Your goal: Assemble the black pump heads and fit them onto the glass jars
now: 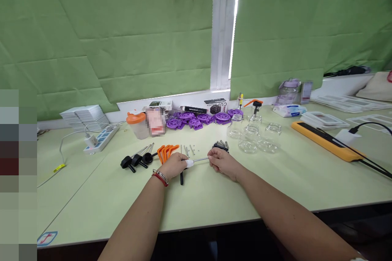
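Over the middle of the table, my left hand [174,165] is closed on a white piece [190,163] from which a thin metal rod [201,159] sticks out to the right. My right hand [223,161] pinches the far end of that rod; anything small between its fingertips is hidden. A black stick-like part [181,178] shows just below my left hand. Orange crank handles [165,153] lie behind that hand, and black parts with metal rods [137,160] lie left of it. Springs [223,144] sit in a small heap beyond my right hand. Short metal pins [187,150] lie between.
Several clear glass jars [251,132] stand back right, near an assembled piece with an orange handle [255,102]. Purple wheel-like parts [196,119] pile along the back. An orange-lidded cup [137,124], a power strip [102,138] and a long yellow-orange device [326,140] flank the area.
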A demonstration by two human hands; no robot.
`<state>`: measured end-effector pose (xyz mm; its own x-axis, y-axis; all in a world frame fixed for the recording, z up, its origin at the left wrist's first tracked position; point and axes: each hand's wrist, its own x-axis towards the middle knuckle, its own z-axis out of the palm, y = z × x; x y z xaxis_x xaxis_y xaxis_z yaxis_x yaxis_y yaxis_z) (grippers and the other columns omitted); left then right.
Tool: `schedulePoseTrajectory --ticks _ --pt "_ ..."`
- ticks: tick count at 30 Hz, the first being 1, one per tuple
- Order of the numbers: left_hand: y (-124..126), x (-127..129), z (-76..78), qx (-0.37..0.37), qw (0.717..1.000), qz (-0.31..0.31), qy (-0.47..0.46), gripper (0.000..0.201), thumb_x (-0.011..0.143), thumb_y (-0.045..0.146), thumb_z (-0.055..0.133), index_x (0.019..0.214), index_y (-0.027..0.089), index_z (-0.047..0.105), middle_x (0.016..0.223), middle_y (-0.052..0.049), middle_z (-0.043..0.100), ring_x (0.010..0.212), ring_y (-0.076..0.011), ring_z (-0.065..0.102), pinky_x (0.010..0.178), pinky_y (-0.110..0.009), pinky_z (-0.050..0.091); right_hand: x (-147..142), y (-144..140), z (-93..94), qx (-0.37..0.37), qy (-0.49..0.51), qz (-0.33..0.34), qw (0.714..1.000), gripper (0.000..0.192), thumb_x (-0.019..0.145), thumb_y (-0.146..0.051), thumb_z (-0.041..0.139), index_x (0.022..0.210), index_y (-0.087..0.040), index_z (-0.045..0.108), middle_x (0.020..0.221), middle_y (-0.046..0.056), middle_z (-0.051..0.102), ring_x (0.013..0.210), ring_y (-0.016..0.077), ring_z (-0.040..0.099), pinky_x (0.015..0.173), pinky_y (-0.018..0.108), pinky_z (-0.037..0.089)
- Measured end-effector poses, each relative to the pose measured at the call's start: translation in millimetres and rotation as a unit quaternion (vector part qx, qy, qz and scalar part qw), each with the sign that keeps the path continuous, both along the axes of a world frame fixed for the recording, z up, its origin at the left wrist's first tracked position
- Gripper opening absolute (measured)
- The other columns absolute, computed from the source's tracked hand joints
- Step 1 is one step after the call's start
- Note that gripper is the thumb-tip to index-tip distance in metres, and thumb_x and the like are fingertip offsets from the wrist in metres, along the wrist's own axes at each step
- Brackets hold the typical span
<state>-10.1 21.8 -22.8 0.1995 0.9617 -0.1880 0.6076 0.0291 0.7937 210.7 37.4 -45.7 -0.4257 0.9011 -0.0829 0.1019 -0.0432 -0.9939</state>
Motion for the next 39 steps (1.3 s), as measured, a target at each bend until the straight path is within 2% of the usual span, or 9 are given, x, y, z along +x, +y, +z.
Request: schedulePoseTrajectory --ticks 5,10,16,20,24,29,34,39 --pt "1.3 -1.3 -1.2 0.003 1.000 -0.002 0.011 0.037 0.064 0.051 0.062 0.056 0.015 0.055 0.051 0.005 0.028 0.051 -0.0098 0.024 0.050 -0.026 0.018 1.1 0.3 -1.3 0.014 -0.005 0.011 1.000 0.014 0.078 -0.029 0.056 0.080 -0.019 0.047 0.064 -0.004 0.052 0.048 0.0061 0.040 0.047 0.021 0.028" --pt "2.2 -1.7 -1.9 0.001 1.000 -0.003 0.007 0.035 0.064 0.048 0.063 0.056 0.015 0.056 0.053 0.005 0.027 0.053 -0.0101 0.024 0.050 -0.026 0.019 0.7 0.4 -2.7 0.013 -0.016 0.003 1.000 0.020 0.082 -0.036 0.053 0.076 -0.019 0.047 0.065 -0.003 0.053 0.048 0.0063 0.040 0.049 0.022 0.029" --pt "1.8 -0.9 -1.7 0.001 1.000 0.001 0.006 0.034 0.064 0.047 0.063 0.056 0.015 0.056 0.052 0.005 0.027 0.052 -0.0100 0.024 0.050 -0.026 0.019 -0.5 -0.6 -0.5 0.018 -0.038 0.003 0.999 0.030 0.085 -0.043 0.049 0.067 -0.018 0.046 0.050 -0.005 0.045 0.046 0.0076 0.037 0.049 0.024 0.027" --pt "1.7 -0.2 -1.1 -0.004 1.000 0.006 0.008 0.034 0.063 0.048 0.064 0.057 0.015 0.057 0.052 0.005 0.027 0.052 -0.0100 0.024 0.050 -0.026 0.018 -1.5 -2.9 4.3 0.011 -0.039 0.003 0.999 0.031 0.086 -0.042 0.047 0.066 -0.018 0.045 0.048 -0.005 0.043 0.045 0.0075 0.036 0.048 0.024 0.026" --pt "0.7 0.4 0.3 0.001 1.000 0.009 0.009 0.034 0.063 0.048 0.064 0.056 0.015 0.057 0.052 0.005 0.028 0.053 -0.0103 0.025 0.051 -0.026 0.020 -1.3 -1.8 3.3 0.004 -0.032 -0.001 0.999 0.029 0.085 -0.042 0.048 0.068 -0.018 0.045 0.054 -0.004 0.046 0.045 0.0069 0.037 0.047 0.023 0.026" --pt "-1.4 1.0 2.2 -0.002 1.000 0.008 0.015 0.034 0.065 0.047 0.062 0.055 0.016 0.054 0.051 0.005 0.027 0.052 -0.0099 0.024 0.050 -0.026 0.019 0.1 0.4 -1.6 0.018 -0.008 0.004 1.000 0.018 0.079 -0.034 0.057 0.084 -0.019 0.048 0.064 -0.004 0.052 0.048 0.0069 0.041 0.047 0.022 0.029" --pt "-0.2 -0.3 -0.2 0.008 1.000 0.002 0.007 0.033 0.065 0.045 0.063 0.054 0.016 0.052 0.053 0.004 0.029 0.052 -0.0099 0.026 0.050 -0.025 0.020 0.4 -0.3 -2.9 0.019 -0.006 0.012 1.000 0.015 0.081 -0.032 0.055 0.079 -0.019 0.047 0.064 -0.004 0.051 0.048 0.0064 0.040 0.047 0.022 0.028" --pt "0.3 -1.0 -1.6 0.012 1.000 -0.004 0.006 0.034 0.065 0.046 0.063 0.053 0.016 0.050 0.053 0.004 0.030 0.053 -0.0099 0.025 0.050 -0.025 0.021 -0.5 2.0 -5.5 0.020 -0.012 0.010 1.000 0.024 0.084 -0.039 0.051 0.073 -0.018 0.047 0.059 -0.004 0.049 0.045 0.0058 0.037 0.047 0.022 0.026"
